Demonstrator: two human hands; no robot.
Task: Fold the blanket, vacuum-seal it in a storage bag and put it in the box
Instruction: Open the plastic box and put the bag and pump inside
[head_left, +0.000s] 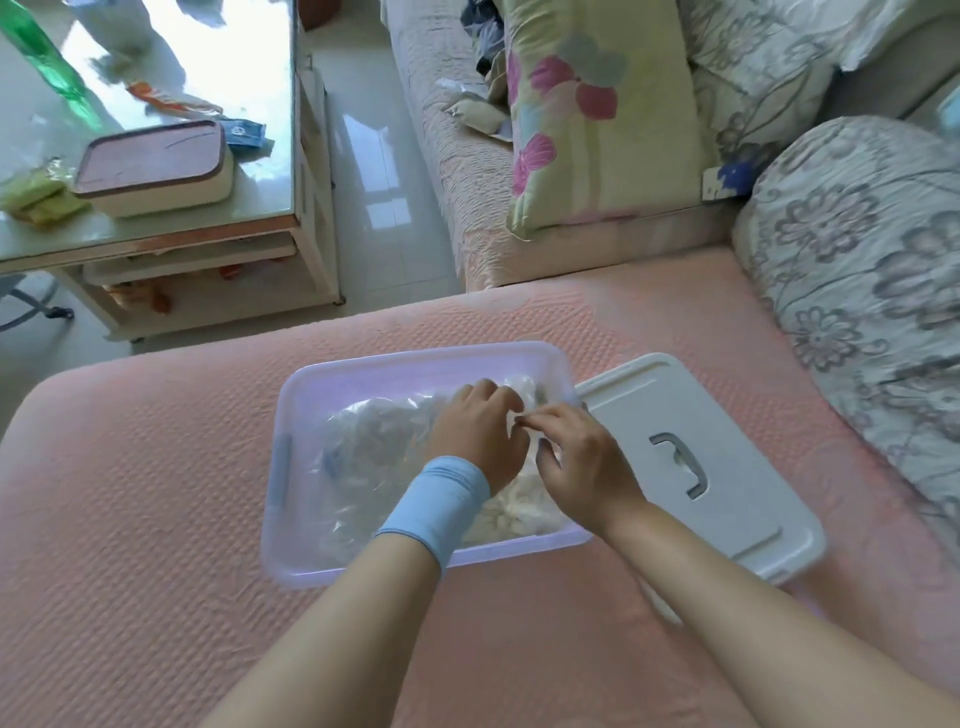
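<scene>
Inside translucent lilac plastic box (283, 467): clear crinkly plastic storage bag (363, 452) holding cream blanket (514, 514). My left hand (478, 431) fingers curl into bag's far corner; my right hand (576, 457) fingers pinch same plastic. Probably light, squashy, slippery (film could tear): grip bunched folds, not smooth film.

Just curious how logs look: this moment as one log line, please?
storage bag: in box | left hand: grips it | right hand: pinches it | lid: off, beside box
</scene>
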